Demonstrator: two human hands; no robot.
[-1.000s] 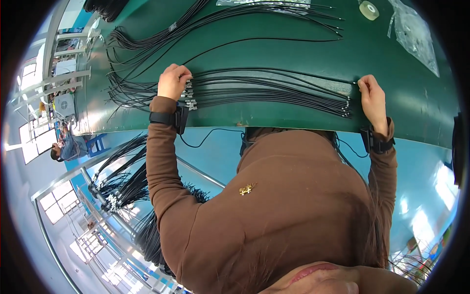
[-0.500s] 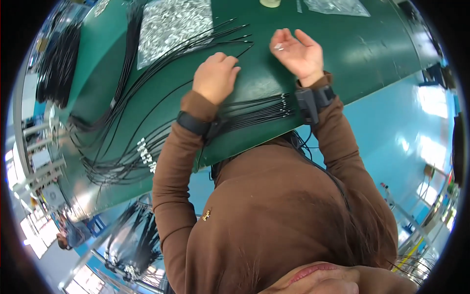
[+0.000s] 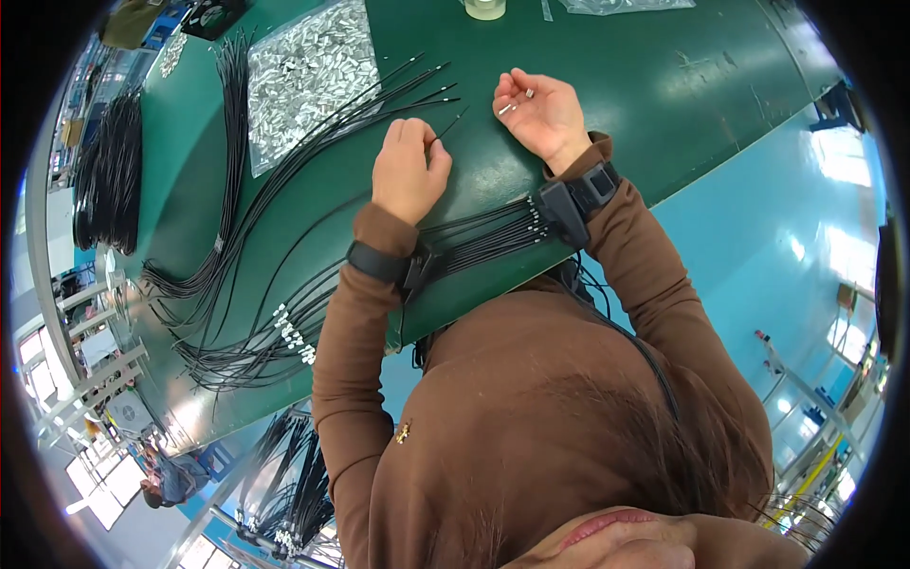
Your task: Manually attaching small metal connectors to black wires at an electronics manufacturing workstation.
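Observation:
My left hand (image 3: 406,171) is closed on a thin black cable (image 3: 453,124), whose tip sticks out past the fingers toward the right. To its right, my right hand (image 3: 548,116) is turned palm up with fingers curled, holding small silver-white sleeves (image 3: 528,93) on the palm and at the fingers. Left of my hands lies a clear bag of many small silver sleeves (image 3: 308,81), partly crossed by a bundle of black cables (image 3: 313,133). Below my hands, a row of cables (image 3: 483,239) with white-tipped ends lies under my left wrist and reaches my right wrist.
The green table (image 3: 654,95) carries a thick coil of black cables (image 3: 109,171) at the left. A tape roll (image 3: 485,9) and a clear plastic bag (image 3: 626,4) lie at the far edge. White cable ends (image 3: 294,334) sit near the front edge. A cable rack (image 3: 284,474) stands below left.
Seen against the table, my left hand has come to hold the cable near its tip. The right hand's fingers have shifted and more of the small sleeves show. The whole view has shifted slightly.

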